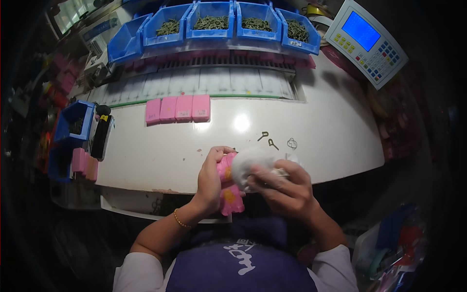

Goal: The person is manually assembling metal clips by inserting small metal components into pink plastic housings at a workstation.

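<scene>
My left hand (pixel 210 176) is wrapped round a pink rubber mould (pixel 230 198) with yellow-orange patches on its faces. Its two parts lie one above the other, just past the table's near edge. From the right, a white rounded cloth-like pouch (pixel 252 163) overlaps the upper part of the mould. My right hand (pixel 288 187) grips this pouch with bent fingers; motion smears both. Beyond the right hand, small green looped pieces (pixel 264 136) lie on the white table. A thin, pale tangled piece (pixel 292 143) rests to their right.
Pink blocks (pixel 177 108) stand in a row on the table (pixel 131 151). Blue bins (pixel 210 28), most with green pieces, line the back. A control panel with a blue screen (pixel 361 30) leans at right. More blue bins (pixel 78 117) and pink blocks (pixel 80 159) are at left.
</scene>
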The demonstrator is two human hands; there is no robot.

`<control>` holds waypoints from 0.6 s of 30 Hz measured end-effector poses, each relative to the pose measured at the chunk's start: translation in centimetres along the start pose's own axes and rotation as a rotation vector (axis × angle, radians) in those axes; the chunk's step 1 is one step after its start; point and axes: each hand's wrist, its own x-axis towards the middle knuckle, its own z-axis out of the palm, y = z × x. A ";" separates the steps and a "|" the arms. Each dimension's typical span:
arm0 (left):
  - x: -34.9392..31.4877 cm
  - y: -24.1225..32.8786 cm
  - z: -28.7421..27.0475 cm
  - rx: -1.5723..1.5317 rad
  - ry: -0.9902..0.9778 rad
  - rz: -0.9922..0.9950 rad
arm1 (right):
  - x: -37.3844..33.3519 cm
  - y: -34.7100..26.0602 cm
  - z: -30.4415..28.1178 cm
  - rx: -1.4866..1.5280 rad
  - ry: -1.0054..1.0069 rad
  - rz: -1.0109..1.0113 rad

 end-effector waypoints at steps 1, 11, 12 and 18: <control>-0.1 0.0 0.0 0.036 -0.013 0.023 | 0.1 -0.6 0.3 -0.017 0.111 0.048; 0.7 1.1 -0.4 0.114 -0.038 0.189 | -1.6 -2.9 0.9 0.113 -0.079 0.120; 0.6 1.2 0.0 0.112 -0.055 0.181 | -2.2 -4.1 1.3 0.182 -0.213 0.078; -0.6 2.1 0.4 0.258 -0.024 0.285 | -2.3 -3.3 -1.7 0.512 -0.427 0.257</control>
